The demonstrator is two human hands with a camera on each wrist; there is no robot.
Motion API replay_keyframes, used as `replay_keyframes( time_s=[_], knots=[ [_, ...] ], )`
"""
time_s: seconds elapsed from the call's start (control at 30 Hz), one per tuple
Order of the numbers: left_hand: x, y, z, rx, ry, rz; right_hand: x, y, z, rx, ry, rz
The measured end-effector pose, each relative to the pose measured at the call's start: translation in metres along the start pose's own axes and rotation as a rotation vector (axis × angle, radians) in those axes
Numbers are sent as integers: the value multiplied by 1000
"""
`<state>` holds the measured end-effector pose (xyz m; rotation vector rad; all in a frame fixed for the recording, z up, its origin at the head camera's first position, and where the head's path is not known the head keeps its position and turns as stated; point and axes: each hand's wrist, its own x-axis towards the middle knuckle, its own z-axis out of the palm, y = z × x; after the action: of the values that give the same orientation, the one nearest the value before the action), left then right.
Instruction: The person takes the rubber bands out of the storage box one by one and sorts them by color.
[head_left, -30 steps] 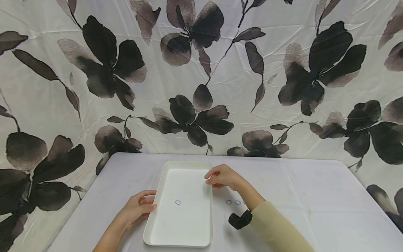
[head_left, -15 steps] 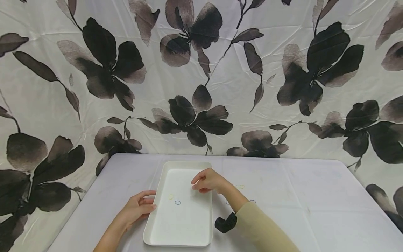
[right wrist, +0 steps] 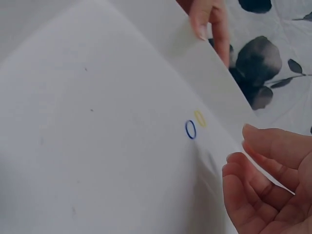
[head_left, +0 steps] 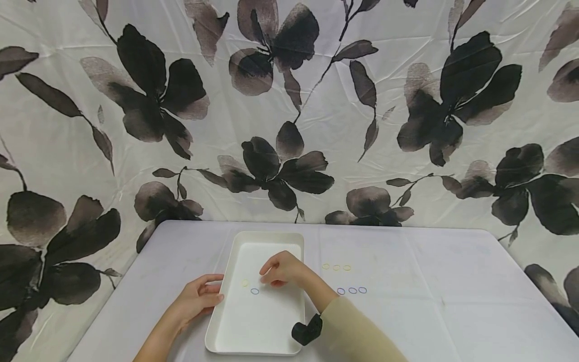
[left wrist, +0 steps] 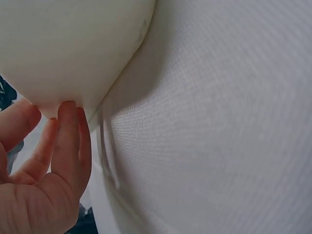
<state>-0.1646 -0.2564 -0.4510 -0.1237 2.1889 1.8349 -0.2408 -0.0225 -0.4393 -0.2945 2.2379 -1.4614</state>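
At the left side of the shallow white tray (head_left: 271, 332), my left hand (head_left: 199, 296) holds the rim, with the thumb at the top edge and the fingers against the outer wall. Inside the tray lie a small yellow ring (head_left: 245, 283) and, just beside it, a small blue ring (head_left: 255, 291). My right hand (head_left: 282, 269) hovers over the tray, to the right of both rings. In the right wrist view, the thumb and fingers of the right hand (right wrist: 268, 180) are loosely bent with a gap between them, and nothing shows in that gap.
On the white table (head_left: 429, 311) right of the tray, yellow rings (head_left: 336, 268) lie in a row, with blue rings (head_left: 353, 290) in another row nearer the front. A floral cloth (head_left: 289, 100) hangs behind the table. A black strap piece (head_left: 307, 330) sits at the right wrist.
My right hand has moved left and toward the front, from the tray's right rim to above its middle, uncovering the rings on the table. My left hand stays in place.
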Motion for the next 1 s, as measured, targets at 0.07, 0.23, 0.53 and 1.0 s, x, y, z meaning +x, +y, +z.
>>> replay_keyframes(
  time_s=[0.07, 0.23, 0.53, 1.0],
  knots=[
    [0, -1, 0, -2, -1, 1, 0, 2, 5, -20, 6, -9],
    [0, -3, -1, -17, -22, 12, -3, 5, 18, -54, 6, -28],
    [-1, -2, -2, -29, -45, 24, -2, 10, 32, -160, 59, -100],
    [1, -2, -2, -32, -44, 10, -3, 6, 34, -385, 74, -150]
  ],
)
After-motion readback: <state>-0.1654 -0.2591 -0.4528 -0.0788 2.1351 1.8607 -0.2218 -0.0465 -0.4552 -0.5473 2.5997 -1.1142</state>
